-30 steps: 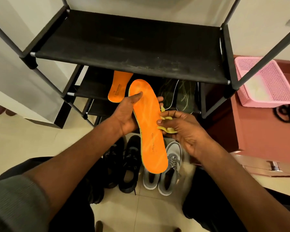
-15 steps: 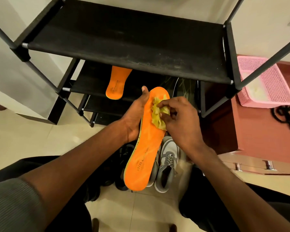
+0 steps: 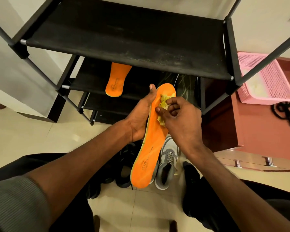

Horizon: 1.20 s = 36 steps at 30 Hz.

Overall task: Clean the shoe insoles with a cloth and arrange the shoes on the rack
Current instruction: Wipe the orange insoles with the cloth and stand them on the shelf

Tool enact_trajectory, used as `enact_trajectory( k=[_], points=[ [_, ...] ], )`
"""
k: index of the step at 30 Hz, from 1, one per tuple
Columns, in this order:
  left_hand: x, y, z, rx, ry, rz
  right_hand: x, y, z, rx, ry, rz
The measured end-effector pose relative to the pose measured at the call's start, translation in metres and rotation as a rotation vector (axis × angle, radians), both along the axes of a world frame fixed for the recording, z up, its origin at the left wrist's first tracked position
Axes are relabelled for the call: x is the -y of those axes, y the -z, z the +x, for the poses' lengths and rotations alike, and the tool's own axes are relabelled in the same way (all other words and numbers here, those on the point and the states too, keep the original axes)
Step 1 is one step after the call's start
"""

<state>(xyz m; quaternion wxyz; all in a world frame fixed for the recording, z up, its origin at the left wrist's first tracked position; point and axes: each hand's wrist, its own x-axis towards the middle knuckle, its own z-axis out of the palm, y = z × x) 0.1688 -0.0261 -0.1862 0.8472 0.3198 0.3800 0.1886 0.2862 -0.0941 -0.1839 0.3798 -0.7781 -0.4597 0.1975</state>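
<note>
Held the orange insole (image 3: 147, 148) in the air above the shoes on the floor, toe end up towards the rack (image 3: 127, 52), heel end hanging low over the grey sneaker (image 3: 167, 166). Gripped it along its left edge with the left hand (image 3: 141, 118), thumb up beside the toe and fingers wrapped behind. Pinched a crumpled yellow cloth (image 3: 163, 102) in the curled fingers (image 3: 172, 102) of the right hand (image 3: 181, 119) and pressed it onto the toe half of the orange face. Best, by the look of it, to brace the back of the insole with the left palm so the thin foam would not buckle under the rub, and to draw the cloth in long strokes from toe down to the printed heel, covering the edges too. Probably wise to open the wad out for a fresh patch. Left a second orange insole (image 3: 117, 79) lying on the middle shelf, the black shoes (image 3: 126, 168) on the floor to the left, a pink basket (image 3: 264, 81) well off to the right
</note>
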Motion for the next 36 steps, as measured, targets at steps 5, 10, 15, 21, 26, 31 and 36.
enact_trajectory(
  k=[5,10,15,21,26,31,36],
  points=[
    [-0.001,-0.001,0.000,0.001,0.051,0.045,-0.005,0.004,0.005,-0.020,0.115,0.088],
    [0.000,-0.002,0.001,0.036,0.055,0.071,-0.009,-0.001,0.009,0.044,0.030,0.182],
    [0.000,0.000,-0.001,0.067,0.068,0.073,-0.008,0.003,0.006,0.023,0.065,0.165],
    [-0.010,0.005,-0.006,0.093,-0.001,0.016,0.001,0.005,0.000,0.127,-0.254,0.290],
    [-0.011,0.004,-0.005,0.120,-0.020,-0.001,-0.002,0.005,0.007,0.171,-0.152,0.269],
    [-0.011,0.006,-0.005,0.127,-0.032,-0.038,0.000,0.004,-0.003,0.245,-0.114,0.165],
    [-0.004,0.010,-0.001,0.150,0.030,-0.054,-0.005,-0.001,0.008,0.246,0.042,0.221]
  ],
)
